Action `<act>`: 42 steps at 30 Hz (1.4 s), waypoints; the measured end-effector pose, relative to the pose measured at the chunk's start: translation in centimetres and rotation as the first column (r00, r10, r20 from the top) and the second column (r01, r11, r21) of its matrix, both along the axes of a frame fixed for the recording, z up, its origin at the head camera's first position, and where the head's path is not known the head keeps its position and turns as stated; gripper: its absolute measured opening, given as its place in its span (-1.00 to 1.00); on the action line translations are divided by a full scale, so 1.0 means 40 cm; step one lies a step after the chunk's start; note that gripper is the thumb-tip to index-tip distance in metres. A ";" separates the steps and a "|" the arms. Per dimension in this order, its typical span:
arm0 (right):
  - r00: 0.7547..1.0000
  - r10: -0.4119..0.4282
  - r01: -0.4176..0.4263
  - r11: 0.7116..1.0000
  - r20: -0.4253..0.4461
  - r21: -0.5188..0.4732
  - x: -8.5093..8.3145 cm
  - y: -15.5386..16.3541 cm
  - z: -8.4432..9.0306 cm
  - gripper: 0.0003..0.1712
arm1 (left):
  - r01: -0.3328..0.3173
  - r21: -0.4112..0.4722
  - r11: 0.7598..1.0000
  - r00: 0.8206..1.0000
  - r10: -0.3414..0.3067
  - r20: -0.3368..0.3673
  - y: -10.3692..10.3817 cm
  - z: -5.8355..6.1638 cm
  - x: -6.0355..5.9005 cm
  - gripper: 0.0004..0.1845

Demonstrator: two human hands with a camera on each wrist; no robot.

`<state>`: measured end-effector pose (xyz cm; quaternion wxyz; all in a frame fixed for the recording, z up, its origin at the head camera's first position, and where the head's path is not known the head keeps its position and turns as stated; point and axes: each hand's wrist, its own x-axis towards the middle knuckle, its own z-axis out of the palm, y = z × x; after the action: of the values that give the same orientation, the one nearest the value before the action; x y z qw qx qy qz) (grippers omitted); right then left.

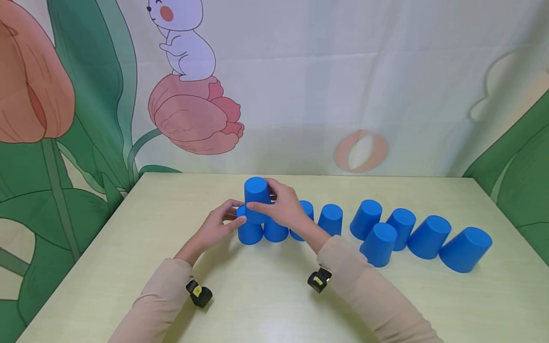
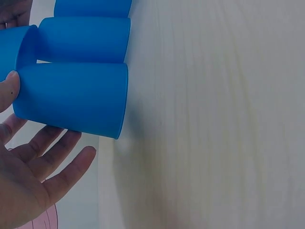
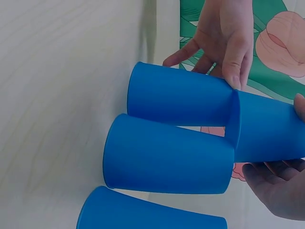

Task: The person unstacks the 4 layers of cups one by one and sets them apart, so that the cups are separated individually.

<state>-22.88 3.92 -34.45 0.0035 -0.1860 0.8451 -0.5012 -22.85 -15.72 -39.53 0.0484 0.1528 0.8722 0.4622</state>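
In the head view, upside-down blue cups stand in a row on the table. My right hand (image 1: 286, 206) holds a blue cup (image 1: 256, 191) between thumb and fingers, its rim resting over the tops of the two leftmost cups. My left hand (image 1: 216, 226) is around the upper part of the leftmost bottom cup (image 1: 250, 234), thumb on the near side and fingers on the far side. Beside it stands the second bottom cup (image 1: 276, 230), partly hidden by my right hand. The left wrist view shows the thumb (image 2: 9, 90) against the cup's top edge.
Two more cups continue the row, one half covered by my right hand and one standing apart (image 1: 330, 219). Farther right are several upside-down blue cups (image 1: 429, 237), one set nearer (image 1: 379, 244). A printed curtain (image 1: 291, 95) hangs behind the table (image 1: 266, 295).
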 end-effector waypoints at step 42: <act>0.996 -0.056 0.053 0.998 -0.075 -0.046 0.123 0.144 0.062 -0.29 | 0.003 -0.007 1.000 1.000 -0.003 -0.017 -0.001 -0.007 -0.002 -0.57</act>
<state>-17.97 9.68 -31.98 -0.0464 -0.1818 0.8381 -0.5123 -22.92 -15.76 -39.83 0.0420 0.1580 0.8740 0.4576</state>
